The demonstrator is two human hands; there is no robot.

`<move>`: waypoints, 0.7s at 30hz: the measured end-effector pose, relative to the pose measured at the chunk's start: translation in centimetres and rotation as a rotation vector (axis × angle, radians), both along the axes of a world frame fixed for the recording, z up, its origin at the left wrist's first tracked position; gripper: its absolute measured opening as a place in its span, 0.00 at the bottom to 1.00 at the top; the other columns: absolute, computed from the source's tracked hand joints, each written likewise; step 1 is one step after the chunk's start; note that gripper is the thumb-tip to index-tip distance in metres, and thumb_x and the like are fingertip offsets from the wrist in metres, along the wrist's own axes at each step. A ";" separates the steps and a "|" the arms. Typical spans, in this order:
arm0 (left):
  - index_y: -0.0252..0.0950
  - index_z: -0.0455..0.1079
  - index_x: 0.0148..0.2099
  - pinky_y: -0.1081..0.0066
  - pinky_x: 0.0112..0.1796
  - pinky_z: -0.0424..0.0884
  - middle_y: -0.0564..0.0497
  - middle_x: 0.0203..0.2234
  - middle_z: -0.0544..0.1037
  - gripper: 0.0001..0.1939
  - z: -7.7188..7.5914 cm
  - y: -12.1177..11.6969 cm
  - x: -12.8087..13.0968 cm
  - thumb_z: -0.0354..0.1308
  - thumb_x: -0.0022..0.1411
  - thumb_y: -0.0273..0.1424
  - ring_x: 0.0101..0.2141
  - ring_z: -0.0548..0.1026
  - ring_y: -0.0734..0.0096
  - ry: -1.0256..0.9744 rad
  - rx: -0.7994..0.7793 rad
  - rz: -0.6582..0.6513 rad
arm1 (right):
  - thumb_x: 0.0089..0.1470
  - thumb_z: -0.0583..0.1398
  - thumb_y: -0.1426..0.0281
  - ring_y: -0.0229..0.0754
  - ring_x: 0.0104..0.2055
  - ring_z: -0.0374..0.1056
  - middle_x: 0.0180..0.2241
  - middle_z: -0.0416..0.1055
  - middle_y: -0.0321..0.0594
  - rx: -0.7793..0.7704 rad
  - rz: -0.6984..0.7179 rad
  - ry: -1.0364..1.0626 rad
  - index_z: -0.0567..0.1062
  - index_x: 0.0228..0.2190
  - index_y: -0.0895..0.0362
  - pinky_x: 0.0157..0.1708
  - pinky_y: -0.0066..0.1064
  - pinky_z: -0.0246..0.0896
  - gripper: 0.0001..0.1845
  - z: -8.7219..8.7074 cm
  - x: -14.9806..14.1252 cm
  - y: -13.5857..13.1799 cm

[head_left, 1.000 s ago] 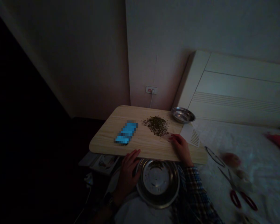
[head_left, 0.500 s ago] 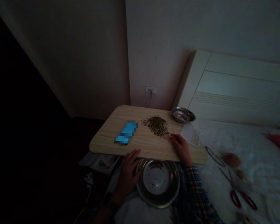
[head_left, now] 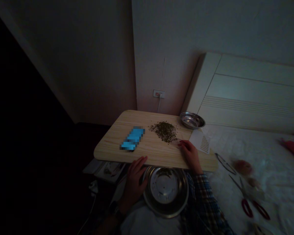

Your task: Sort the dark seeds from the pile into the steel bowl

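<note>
A light wooden board (head_left: 117,143) lies in front of me with a pile of small dark seeds (head_left: 164,130) on it. My right hand (head_left: 190,155) rests on the board just right of the pile, fingers curled and its fingertips at the pile's near edge; I cannot make out anything in them. My left hand (head_left: 133,179) grips the rim of a large steel bowl (head_left: 165,192) held below the board's near edge. A blurred blue phone (head_left: 133,139) lies on the board's left part.
A small steel dish (head_left: 192,120) sits at the board's far right corner, with a white card (head_left: 200,141) beside it. On the white bed (head_left: 271,163) lie red-handled scissors (head_left: 253,202) and small things. A wall socket (head_left: 158,94) and headboard (head_left: 250,94) are behind.
</note>
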State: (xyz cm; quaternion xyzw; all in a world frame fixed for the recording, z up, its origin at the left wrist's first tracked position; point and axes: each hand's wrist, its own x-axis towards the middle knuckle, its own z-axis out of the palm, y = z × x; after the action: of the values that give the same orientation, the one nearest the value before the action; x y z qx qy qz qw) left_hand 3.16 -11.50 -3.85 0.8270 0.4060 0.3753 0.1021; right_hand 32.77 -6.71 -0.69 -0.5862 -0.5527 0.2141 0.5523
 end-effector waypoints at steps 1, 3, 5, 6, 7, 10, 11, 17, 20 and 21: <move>0.39 0.69 0.44 0.48 0.60 0.53 0.48 0.61 0.62 0.12 0.0 0.0 0.0 0.51 0.59 0.24 0.61 0.56 0.58 -0.003 0.004 0.001 | 0.53 0.58 0.62 0.48 0.40 0.72 0.36 0.77 0.44 0.001 -0.002 -0.001 0.74 0.39 0.55 0.44 0.41 0.64 0.14 0.1 0.0 -0.1; 0.39 0.69 0.44 0.47 0.60 0.53 0.48 0.61 0.62 0.12 -0.1 0.0 0.1 0.51 0.59 0.23 0.61 0.57 0.57 -0.008 0.012 0.004 | 0.52 0.58 0.62 0.48 0.39 0.72 0.36 0.77 0.44 0.001 -0.005 0.000 0.74 0.39 0.55 0.43 0.41 0.64 0.14 0.3 -0.1 -0.1; 0.39 0.69 0.43 0.47 0.60 0.53 0.48 0.60 0.63 0.12 -0.1 0.1 0.1 0.51 0.58 0.23 0.61 0.57 0.57 -0.010 0.015 0.006 | 0.52 0.58 0.61 0.48 0.39 0.72 0.35 0.77 0.44 -0.001 -0.003 0.002 0.74 0.38 0.56 0.43 0.41 0.64 0.14 0.3 -0.2 -0.2; 0.39 0.69 0.43 0.47 0.60 0.53 0.48 0.60 0.63 0.12 -0.1 0.1 0.1 0.51 0.58 0.23 0.61 0.57 0.57 -0.009 0.014 0.008 | 0.52 0.58 0.61 0.48 0.39 0.72 0.36 0.77 0.44 -0.001 -0.002 0.004 0.74 0.39 0.56 0.43 0.41 0.65 0.14 0.3 -0.2 -0.2; 0.39 0.69 0.43 0.47 0.60 0.53 0.48 0.60 0.63 0.12 -0.1 0.1 0.1 0.51 0.58 0.22 0.61 0.57 0.57 -0.006 0.012 0.008 | 0.52 0.58 0.61 0.48 0.39 0.72 0.36 0.77 0.44 0.000 -0.001 0.006 0.74 0.39 0.55 0.43 0.41 0.65 0.14 0.3 -0.2 -0.2; 0.39 0.69 0.44 0.47 0.60 0.53 0.48 0.61 0.62 0.13 0.0 0.1 0.0 0.51 0.57 0.22 0.61 0.57 0.57 0.006 0.005 0.007 | 0.53 0.58 0.62 0.48 0.40 0.72 0.37 0.77 0.44 0.003 0.001 0.010 0.74 0.39 0.55 0.43 0.40 0.65 0.14 0.0 0.0 0.0; 0.39 0.69 0.44 0.47 0.60 0.53 0.48 0.61 0.62 0.13 0.0 0.1 0.0 0.51 0.58 0.22 0.61 0.57 0.57 0.008 0.005 0.006 | 0.53 0.58 0.62 0.48 0.40 0.72 0.36 0.77 0.44 0.002 0.001 0.011 0.74 0.39 0.55 0.43 0.40 0.65 0.14 -0.1 0.0 0.0; 0.39 0.69 0.44 0.48 0.60 0.53 0.49 0.61 0.62 0.11 0.0 0.1 0.1 0.50 0.60 0.24 0.61 0.57 0.58 0.012 0.012 0.007 | 0.52 0.59 0.61 0.48 0.40 0.72 0.36 0.78 0.43 -0.004 -0.002 0.001 0.75 0.39 0.55 0.44 0.41 0.63 0.15 -0.1 0.1 0.1; 0.39 0.69 0.44 0.49 0.60 0.53 0.49 0.61 0.62 0.11 0.1 0.1 0.1 0.51 0.60 0.24 0.61 0.57 0.58 0.017 0.002 0.010 | 0.52 0.58 0.62 0.48 0.40 0.72 0.36 0.77 0.43 -0.008 0.002 -0.001 0.75 0.39 0.55 0.44 0.40 0.63 0.14 0.1 0.0 0.0; 0.39 0.69 0.44 0.49 0.60 0.53 0.49 0.61 0.62 0.11 0.1 0.1 0.1 0.51 0.60 0.24 0.61 0.56 0.58 0.018 -0.002 0.011 | 0.53 0.58 0.62 0.48 0.40 0.72 0.36 0.77 0.43 -0.009 0.005 -0.001 0.75 0.39 0.55 0.44 0.40 0.63 0.14 0.1 0.0 -0.1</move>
State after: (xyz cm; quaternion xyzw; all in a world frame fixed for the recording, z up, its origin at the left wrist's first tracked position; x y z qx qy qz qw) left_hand 3.25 -11.44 -3.78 0.8278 0.4120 0.3681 0.0973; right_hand 32.79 -6.76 -0.60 -0.5874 -0.5535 0.2179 0.5488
